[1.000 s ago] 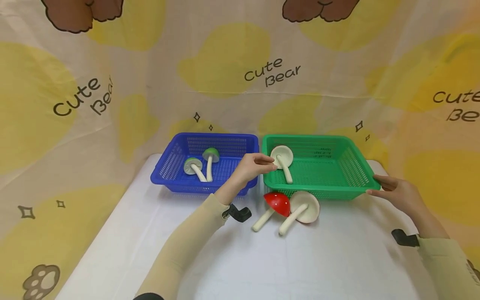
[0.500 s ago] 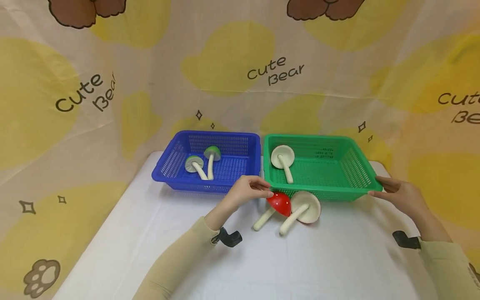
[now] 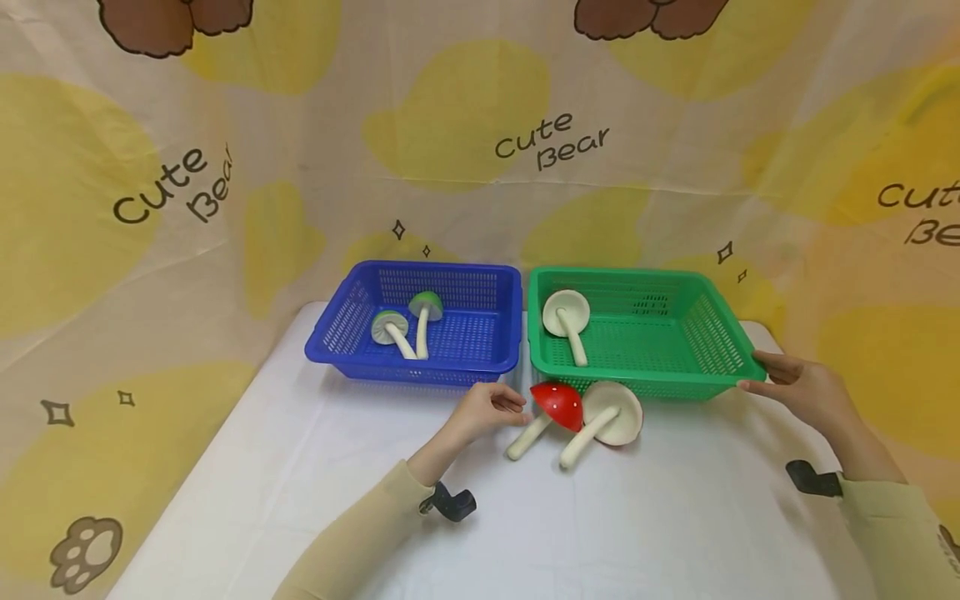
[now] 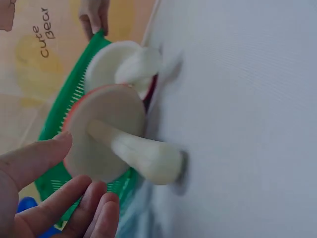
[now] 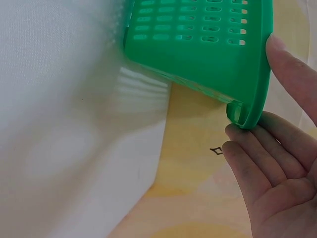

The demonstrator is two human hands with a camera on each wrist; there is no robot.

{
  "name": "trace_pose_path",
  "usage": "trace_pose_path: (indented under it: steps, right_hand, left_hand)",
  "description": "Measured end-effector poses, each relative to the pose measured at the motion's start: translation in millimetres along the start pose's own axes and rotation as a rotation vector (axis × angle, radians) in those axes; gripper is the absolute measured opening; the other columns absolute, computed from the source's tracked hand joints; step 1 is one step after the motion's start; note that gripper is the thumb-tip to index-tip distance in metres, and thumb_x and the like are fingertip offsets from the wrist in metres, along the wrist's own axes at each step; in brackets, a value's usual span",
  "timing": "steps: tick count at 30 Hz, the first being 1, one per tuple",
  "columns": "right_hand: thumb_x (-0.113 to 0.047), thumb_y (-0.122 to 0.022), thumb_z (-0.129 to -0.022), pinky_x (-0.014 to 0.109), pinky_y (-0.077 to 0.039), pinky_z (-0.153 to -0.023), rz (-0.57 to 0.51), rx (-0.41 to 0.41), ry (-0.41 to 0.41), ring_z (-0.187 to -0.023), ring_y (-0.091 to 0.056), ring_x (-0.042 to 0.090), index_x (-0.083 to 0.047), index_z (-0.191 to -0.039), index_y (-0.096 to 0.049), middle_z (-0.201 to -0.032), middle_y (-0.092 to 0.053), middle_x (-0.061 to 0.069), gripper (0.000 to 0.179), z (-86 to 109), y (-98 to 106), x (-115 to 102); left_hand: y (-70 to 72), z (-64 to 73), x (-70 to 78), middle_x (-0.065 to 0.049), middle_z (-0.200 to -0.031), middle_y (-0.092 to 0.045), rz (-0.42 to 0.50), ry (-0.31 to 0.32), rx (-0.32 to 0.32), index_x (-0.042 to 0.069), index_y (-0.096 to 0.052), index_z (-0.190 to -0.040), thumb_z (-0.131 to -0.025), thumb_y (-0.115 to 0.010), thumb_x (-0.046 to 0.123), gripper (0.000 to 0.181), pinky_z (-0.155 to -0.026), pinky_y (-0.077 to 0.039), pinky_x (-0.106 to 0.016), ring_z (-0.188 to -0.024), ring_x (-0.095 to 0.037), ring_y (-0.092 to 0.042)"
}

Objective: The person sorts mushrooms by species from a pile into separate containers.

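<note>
My left hand [image 3: 483,411] is beside a toy mushroom [image 3: 557,404] with a red, white-dotted cap, its fingers spread with nothing between them. In the left wrist view the thumb comes right up to the pale underside of that cap [image 4: 106,158]. A second toy mushroom [image 3: 628,417] leans against it, pale underside facing out; both lie on the white table before the green basket [image 3: 645,381]. At this basket's front right corner, my right hand [image 3: 806,390] pinches the rim between thumb and fingers. Another pale-gilled mushroom [image 3: 566,312] lies inside the green basket's left end.
A blue basket [image 3: 408,367] stands left of the green one, a narrow gap between them. Two green-capped mushrooms, one nearer [image 3: 390,327] and one farther back [image 3: 426,306], lie in it. A printed cloth [image 3: 450,117] hangs close behind both baskets.
My left hand has come from over the green basket's left edge, down and toward me, to the red-capped mushroom. My right hand stays at the basket corner.
</note>
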State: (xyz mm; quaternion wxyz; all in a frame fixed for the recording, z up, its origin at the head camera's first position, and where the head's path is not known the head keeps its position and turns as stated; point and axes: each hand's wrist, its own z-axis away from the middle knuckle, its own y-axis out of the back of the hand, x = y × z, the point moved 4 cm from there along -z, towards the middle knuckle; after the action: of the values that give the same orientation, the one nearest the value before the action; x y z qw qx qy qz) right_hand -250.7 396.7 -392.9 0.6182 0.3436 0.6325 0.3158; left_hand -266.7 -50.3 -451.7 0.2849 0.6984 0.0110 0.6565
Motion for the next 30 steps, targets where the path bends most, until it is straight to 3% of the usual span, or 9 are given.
trace_pose_path:
  steps: [4, 11, 18, 30]
  right_hand:
    - [-0.046, -0.069, -0.084, 0.064, -0.042, -0.084, 0.003, 0.001, -0.003, -0.118, -0.046, 0.052, 0.0, -0.14, -0.043, -0.131, -0.048, 0.033, 0.077, 0.2, 0, 0]
    - [-0.044, -0.069, -0.084, 0.063, -0.043, -0.084, 0.002, 0.005, 0.01, -0.117, -0.047, 0.052, -0.001, -0.14, -0.044, -0.132, -0.047, 0.033, 0.075, 0.5, 0, 1]
    - [-0.043, -0.07, -0.084, 0.063, -0.044, -0.084, 0.006, 0.015, 0.02, -0.116, -0.048, 0.052, 0.0, -0.138, -0.045, -0.131, -0.048, 0.033, 0.074, 1.1, 0, 1]
    - [-0.045, -0.069, -0.084, 0.064, -0.042, -0.085, -0.007, 0.003, 0.002, -0.118, -0.046, 0.052, -0.001, -0.14, -0.044, -0.132, -0.047, 0.032, 0.075, 1.2, 0, 1]
  left_hand:
    - [-7.5, -4.1, -9.5, -0.007, -0.087, -0.072, 0.011, 0.022, -0.015, -0.001, -0.07, -0.101, -0.074, -0.081, 0.019, 0.035, -0.067, -0.054, -0.022, -0.075, -0.009, -0.065]
    - [-19.5, -11.9, -12.3, -0.012, -0.091, -0.072, 0.049, 0.043, -0.038, -0.002, -0.069, -0.101, -0.073, -0.08, 0.013, 0.034, -0.07, -0.056, -0.024, -0.078, -0.013, -0.068]
    - [-30.5, -15.9, -19.6, -0.009, -0.088, -0.071, 0.051, 0.102, -0.068, 0.001, -0.07, -0.097, -0.071, -0.081, 0.009, 0.03, -0.07, -0.055, -0.024, -0.077, -0.013, -0.066]
    - [-34.3, -16.0, -21.8, -0.009, -0.086, -0.071, 0.065, 0.128, -0.065, -0.001, -0.07, -0.097, -0.071, -0.08, 0.007, 0.028, -0.066, -0.055, -0.025, -0.076, -0.013, -0.065]
